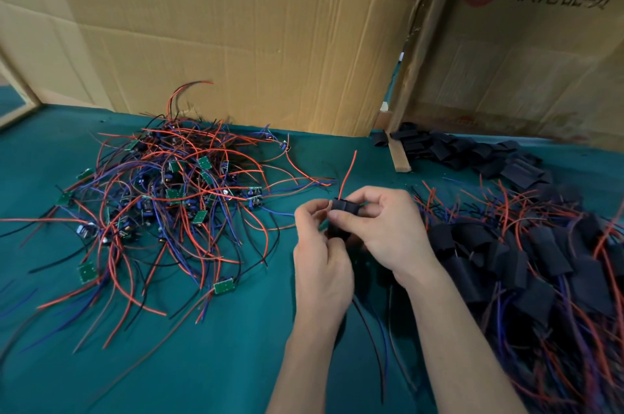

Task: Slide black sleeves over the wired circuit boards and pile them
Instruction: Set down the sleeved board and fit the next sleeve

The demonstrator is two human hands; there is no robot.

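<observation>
The soft black tube sleeve [344,207] sits between both hands above the green surface [236,346]. The right hand [388,228] pinches it; the left hand [320,258] curls round its lower end. It looks light and bendy, so hold its edges, not the thin red wire [347,174].

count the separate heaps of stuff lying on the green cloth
3: a tangle of bare green circuit boards with red, blue and black wires at left, loose black sleeves at back right, sleeved boards at right, possibly continuing off-frame.
</observation>
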